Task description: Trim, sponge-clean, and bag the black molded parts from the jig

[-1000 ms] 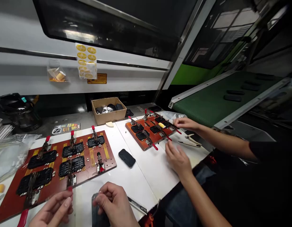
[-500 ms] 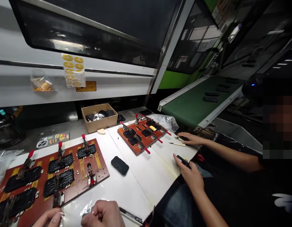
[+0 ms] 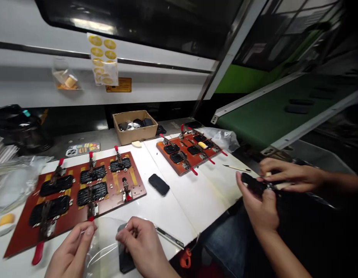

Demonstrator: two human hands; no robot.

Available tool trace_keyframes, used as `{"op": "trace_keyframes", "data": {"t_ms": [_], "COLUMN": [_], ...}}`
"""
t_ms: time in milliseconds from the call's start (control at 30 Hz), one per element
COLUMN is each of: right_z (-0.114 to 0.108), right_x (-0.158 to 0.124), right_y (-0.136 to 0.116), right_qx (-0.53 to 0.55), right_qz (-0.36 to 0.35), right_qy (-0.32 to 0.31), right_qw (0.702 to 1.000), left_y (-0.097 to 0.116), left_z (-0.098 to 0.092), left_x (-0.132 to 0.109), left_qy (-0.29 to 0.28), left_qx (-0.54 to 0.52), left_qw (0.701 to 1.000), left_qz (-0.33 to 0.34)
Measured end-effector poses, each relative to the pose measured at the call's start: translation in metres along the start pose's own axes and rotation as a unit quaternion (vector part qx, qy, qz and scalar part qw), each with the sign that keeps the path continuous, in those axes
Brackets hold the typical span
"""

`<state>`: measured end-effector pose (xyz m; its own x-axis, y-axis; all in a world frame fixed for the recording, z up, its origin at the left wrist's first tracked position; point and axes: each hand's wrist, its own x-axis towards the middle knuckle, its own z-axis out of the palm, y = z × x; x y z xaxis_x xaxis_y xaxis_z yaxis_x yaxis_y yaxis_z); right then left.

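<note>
My left hand (image 3: 70, 251) and my right hand (image 3: 141, 243) both pinch a clear plastic bag (image 3: 105, 247) at the table's near edge. A flat black part (image 3: 125, 260) shows at the bag, under my right hand. Just beyond my hands lies a red-brown fixture board (image 3: 77, 189) with several black parts clamped on it by red-handled toggle clamps. A loose black part (image 3: 158, 184) rests on the white table (image 3: 179, 204) to the right of the board.
A co-worker's two hands (image 3: 265, 193) hold a black part at the right. A second orange fixture board (image 3: 190, 152), a cardboard box (image 3: 134, 130) of parts, a green conveyor (image 3: 271, 116) and plastic bags (image 3: 11, 185) at the left surround the table.
The view has swung back left and down. My hands have spread the bag wider. The co-worker's hands have come together on a black part near the table's right edge.
</note>
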<state>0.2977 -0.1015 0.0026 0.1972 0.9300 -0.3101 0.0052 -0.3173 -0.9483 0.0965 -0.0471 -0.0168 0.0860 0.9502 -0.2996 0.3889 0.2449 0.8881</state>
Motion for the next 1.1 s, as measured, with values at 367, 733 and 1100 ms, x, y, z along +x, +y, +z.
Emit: {"op": "trace_keyframes", "data": {"t_ms": [367, 733, 1100], "right_z": [-0.010, 0.003, 0.003], "right_x": [-0.001, -0.013, -0.018], "right_y": [-0.001, -0.009, -0.008], "right_qx": [-0.062, -0.086, -0.104], "right_qz": [0.012, -0.049, 0.013], "right_qy": [-0.040, -0.063, -0.111], "right_qw": [0.997, 0.993, 0.988], "left_y": [0.020, 0.040, 0.017], "left_z": [-0.001, 0.016, 0.002], "left_x": [-0.017, -0.035, -0.029], "left_qy": [0.097, -0.197, -0.173], "left_qx": [0.096, 0.027, -0.008], "left_qw": [0.990, 0.980, 0.985], "left_qz": [0.046, 0.025, 0.014]}}
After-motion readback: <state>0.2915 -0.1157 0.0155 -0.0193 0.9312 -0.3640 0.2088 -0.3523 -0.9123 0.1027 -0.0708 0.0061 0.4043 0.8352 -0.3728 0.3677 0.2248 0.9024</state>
